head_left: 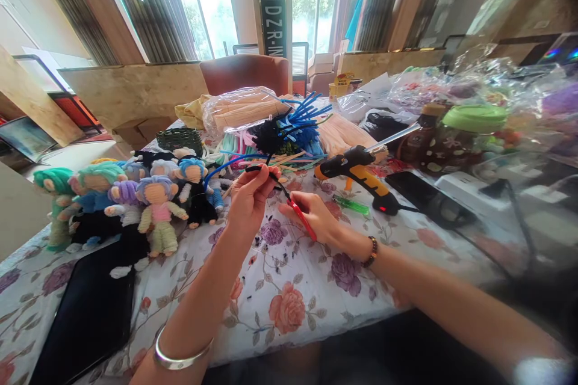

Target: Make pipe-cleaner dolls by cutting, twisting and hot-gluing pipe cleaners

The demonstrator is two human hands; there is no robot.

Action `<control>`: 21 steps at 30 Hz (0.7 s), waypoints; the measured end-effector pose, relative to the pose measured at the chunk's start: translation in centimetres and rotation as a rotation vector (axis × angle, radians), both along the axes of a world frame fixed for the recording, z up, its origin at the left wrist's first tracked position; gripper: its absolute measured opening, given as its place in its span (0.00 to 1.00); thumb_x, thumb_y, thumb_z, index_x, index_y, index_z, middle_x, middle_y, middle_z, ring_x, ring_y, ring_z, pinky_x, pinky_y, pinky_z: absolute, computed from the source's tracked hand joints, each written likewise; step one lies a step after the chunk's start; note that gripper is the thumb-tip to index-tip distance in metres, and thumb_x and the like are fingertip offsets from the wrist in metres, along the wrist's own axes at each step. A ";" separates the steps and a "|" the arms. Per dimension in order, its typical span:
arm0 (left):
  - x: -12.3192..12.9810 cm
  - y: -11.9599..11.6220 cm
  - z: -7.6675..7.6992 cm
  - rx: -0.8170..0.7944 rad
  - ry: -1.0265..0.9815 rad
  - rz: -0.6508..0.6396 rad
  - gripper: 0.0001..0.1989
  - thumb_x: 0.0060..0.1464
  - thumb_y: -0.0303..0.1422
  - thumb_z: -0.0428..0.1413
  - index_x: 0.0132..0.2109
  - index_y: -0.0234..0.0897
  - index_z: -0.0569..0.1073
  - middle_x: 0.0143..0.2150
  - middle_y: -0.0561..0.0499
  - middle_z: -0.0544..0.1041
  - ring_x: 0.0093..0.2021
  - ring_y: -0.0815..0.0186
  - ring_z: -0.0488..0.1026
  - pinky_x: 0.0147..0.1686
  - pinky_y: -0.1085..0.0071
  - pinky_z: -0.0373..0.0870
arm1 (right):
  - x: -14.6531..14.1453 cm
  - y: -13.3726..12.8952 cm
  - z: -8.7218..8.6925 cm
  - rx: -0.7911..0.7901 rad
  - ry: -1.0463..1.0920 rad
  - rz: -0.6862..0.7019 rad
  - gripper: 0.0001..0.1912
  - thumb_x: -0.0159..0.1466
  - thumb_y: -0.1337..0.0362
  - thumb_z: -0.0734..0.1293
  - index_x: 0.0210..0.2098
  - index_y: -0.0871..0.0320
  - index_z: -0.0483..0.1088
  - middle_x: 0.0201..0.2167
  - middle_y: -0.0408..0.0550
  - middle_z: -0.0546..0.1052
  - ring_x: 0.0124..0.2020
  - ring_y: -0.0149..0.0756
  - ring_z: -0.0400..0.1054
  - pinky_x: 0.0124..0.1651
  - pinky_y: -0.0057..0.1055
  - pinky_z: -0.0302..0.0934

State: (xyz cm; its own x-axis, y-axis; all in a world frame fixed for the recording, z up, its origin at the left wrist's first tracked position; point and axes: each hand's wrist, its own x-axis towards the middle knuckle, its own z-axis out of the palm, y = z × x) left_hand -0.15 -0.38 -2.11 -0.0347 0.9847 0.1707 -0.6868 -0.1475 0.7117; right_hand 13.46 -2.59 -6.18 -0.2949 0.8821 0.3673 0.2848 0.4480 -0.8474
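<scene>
Near the middle of the table, my left hand pinches a short black fuzzy stem, which looks like a pipe cleaner. My right hand is closed around red-handled scissors. Their dark, narrow tip points up and left and reaches close to my left fingertips. Whether the tip touches the black stem is hard to make out. Small black scraps lie scattered on the flowered tablecloth below my hands.
Several yarn-like dolls stand at left, beside a black tablet. Bundled fuzzy stems lie behind my hands. To the right are a glue gun, a green lighter, a phone and a green-lidded jar.
</scene>
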 end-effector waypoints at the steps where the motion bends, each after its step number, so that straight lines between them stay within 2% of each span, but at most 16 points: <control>1: 0.0 0.0 0.0 -0.001 -0.002 -0.001 0.05 0.40 0.25 0.65 0.24 0.32 0.76 0.25 0.51 0.78 0.29 0.71 0.77 0.37 0.76 0.74 | 0.0 0.0 0.0 -0.004 0.005 0.000 0.24 0.58 0.47 0.64 0.21 0.56 0.51 0.18 0.37 0.54 0.23 0.26 0.45 0.25 0.27 0.42; 10: -0.1 0.1 -0.1 0.014 0.001 -0.012 0.04 0.42 0.24 0.64 0.24 0.32 0.76 0.25 0.51 0.78 0.29 0.71 0.77 0.37 0.75 0.74 | 0.0 -0.3 0.5 -0.024 0.010 -0.048 0.28 0.55 0.41 0.63 0.17 0.56 0.49 0.17 0.37 0.52 0.22 0.26 0.44 0.25 0.28 0.41; 15: -0.1 0.1 0.0 0.009 0.007 -0.010 0.04 0.42 0.24 0.64 0.24 0.32 0.76 0.25 0.51 0.78 0.29 0.70 0.77 0.38 0.74 0.75 | -0.1 -0.2 0.2 -0.030 0.027 -0.028 0.26 0.56 0.42 0.63 0.20 0.56 0.51 0.18 0.37 0.54 0.22 0.26 0.45 0.25 0.27 0.41; 21: 0.0 -0.1 0.1 -0.020 0.030 0.005 0.04 0.42 0.23 0.63 0.24 0.33 0.76 0.25 0.51 0.78 0.30 0.70 0.77 0.39 0.75 0.75 | 0.0 -0.2 0.1 -0.020 0.010 -0.066 0.28 0.56 0.42 0.63 0.19 0.56 0.48 0.18 0.37 0.52 0.23 0.26 0.44 0.25 0.27 0.41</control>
State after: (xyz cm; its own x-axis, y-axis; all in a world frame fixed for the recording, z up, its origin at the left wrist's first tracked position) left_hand -0.12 -0.49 -1.98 -0.0345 0.9878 0.1521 -0.6646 -0.1364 0.7346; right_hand 13.43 -2.79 -6.08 -0.2322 0.9069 0.3516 0.3048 0.4111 -0.8591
